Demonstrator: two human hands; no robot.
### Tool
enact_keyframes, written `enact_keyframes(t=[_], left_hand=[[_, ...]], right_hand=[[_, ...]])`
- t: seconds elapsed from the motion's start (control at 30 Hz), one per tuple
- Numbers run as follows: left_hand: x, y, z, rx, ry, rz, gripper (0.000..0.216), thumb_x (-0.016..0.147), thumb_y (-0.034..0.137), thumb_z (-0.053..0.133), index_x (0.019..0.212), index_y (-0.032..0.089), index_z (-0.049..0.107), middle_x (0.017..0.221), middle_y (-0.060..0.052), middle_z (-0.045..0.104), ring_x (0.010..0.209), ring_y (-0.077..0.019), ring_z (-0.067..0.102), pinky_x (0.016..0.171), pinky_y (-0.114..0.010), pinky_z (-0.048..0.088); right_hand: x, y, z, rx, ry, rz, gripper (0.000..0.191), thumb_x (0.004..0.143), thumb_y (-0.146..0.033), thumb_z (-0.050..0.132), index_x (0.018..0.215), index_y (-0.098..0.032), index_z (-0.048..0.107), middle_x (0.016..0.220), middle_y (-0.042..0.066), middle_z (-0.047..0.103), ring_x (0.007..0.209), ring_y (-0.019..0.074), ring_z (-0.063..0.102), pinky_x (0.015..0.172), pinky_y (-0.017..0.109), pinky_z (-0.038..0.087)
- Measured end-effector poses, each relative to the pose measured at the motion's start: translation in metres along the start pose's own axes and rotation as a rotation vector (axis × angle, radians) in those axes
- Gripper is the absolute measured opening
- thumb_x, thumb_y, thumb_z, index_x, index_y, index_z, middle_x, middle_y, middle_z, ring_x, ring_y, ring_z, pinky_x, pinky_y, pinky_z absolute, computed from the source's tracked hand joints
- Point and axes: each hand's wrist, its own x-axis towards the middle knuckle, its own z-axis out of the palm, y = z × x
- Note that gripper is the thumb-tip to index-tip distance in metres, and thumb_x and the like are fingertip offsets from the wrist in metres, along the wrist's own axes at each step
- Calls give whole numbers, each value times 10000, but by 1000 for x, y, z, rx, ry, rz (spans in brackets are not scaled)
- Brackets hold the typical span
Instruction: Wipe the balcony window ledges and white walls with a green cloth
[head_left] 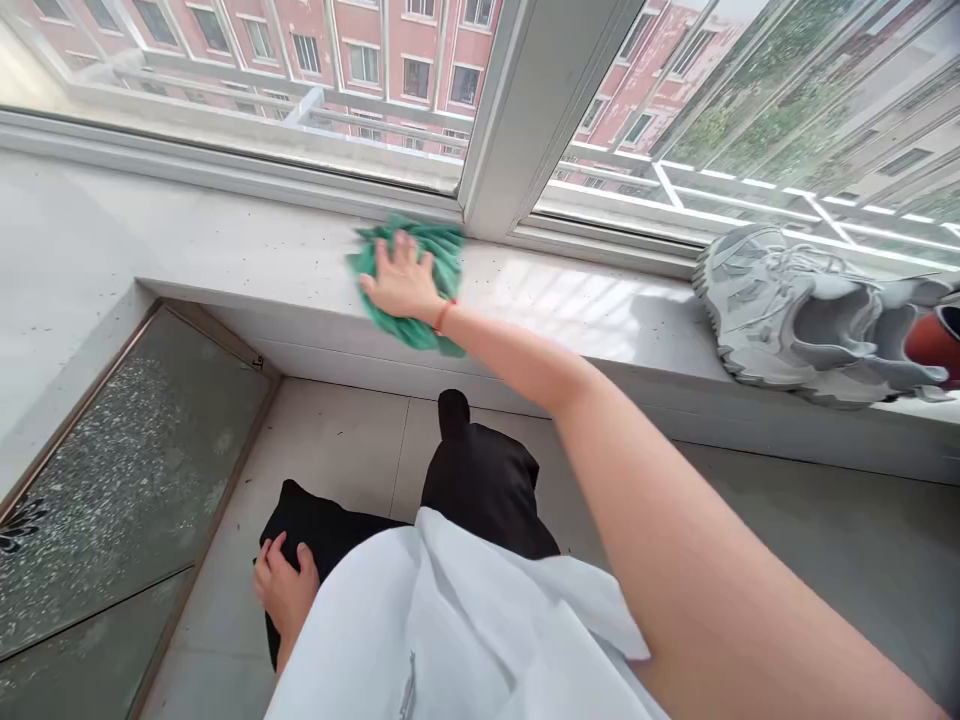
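My right hand (405, 282) lies flat with spread fingers on a green cloth (442, 245), pressing it against the white windowsill (300, 240). Part of the cloth hangs over the sill's front edge, and its outline is slightly blurred. A thin red band circles my right wrist. Down at the lower left, my left hand (287, 585) rests on my black trouser leg (315, 510). Its fingers are loosely bent and apart, with nothing seen in them.
White-grey sneakers (810, 310) stand on the sill at right, beside a red object (937, 345) cut off by the frame. Window frames (517, 120) rise behind the sill. A glass-panelled cabinet door (142, 470) is at lower left. Dark specks dot the sill and the tiled floor (345, 430).
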Motion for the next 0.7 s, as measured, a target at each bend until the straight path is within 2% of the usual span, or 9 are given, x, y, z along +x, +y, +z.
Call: enact_keyframes(t=[0.1,0.17,0.23,0.33,0.43,0.53,0.6,0.63,0.7], left_hand=[[-9,11,14,-3,34,56,601,1070,501,391,1528,155,570,1695,-196,488,1557,-451,467,1318,-622,378],[-26,27,22,44,53,118,618,1068,505,389,1534,143,572,1677,-199,508,1535,-440,494,1311,-602,393],[-53,50,23,145,44,163,645,1067,518,392,1545,127,577,1693,-211,483,1565,-451,459,1319,-609,372],[-98,88,1,319,-64,202,664,1076,517,417,1583,118,573,1760,-227,382,1664,-497,288,1331,-657,307],[-129,117,-41,421,-222,202,655,1084,462,427,1645,138,519,1794,-224,336,1663,-497,286,1294,-679,344],[-147,123,-82,460,-376,75,707,1094,430,398,1713,87,396,1786,-285,329,1597,-474,413,1255,-652,413],[-165,117,-102,467,-438,-35,743,1096,430,397,1726,38,345,1773,-321,332,1588,-476,433,1253,-636,428],[-176,113,-110,472,-453,-82,746,1093,426,406,1722,30,350,1772,-320,340,1597,-477,427,1262,-630,425],[-205,106,-123,480,-466,-146,721,1082,404,429,1704,41,405,1774,-297,360,1615,-471,419,1283,-623,418]], right_hand=[[53,-86,-3,-51,-28,-265,809,1144,-584,236,1796,-109,174,1873,106,138,1735,371,169,1355,625,252],[68,-105,-7,-43,-33,-375,783,1131,-601,211,1798,-192,204,1876,-1,130,1746,303,155,1376,568,227],[61,-86,-8,-44,-36,-501,751,1137,-610,220,1796,-252,251,1872,-52,144,1753,259,159,1398,527,212],[4,4,-9,-10,-26,-564,677,1166,-623,331,1787,-353,328,1877,-52,152,1759,235,178,1427,465,202],[-93,132,-23,83,-128,-237,628,1160,-525,453,1756,-327,448,1881,-17,146,1762,288,172,1441,507,195],[-173,240,-47,118,-171,498,598,1112,-376,446,1698,-324,554,1869,-32,207,1757,248,180,1456,401,171],[-191,272,-59,77,-138,841,688,1104,-338,299,1778,-261,419,1867,107,185,1749,347,190,1430,520,210],[-189,272,-61,72,-116,999,722,1100,-340,242,1807,-237,341,1860,161,172,1746,387,183,1409,565,226],[-166,243,-57,87,-103,1201,768,1095,-371,175,1830,-149,215,1840,263,136,1741,457,151,1371,647,242]])
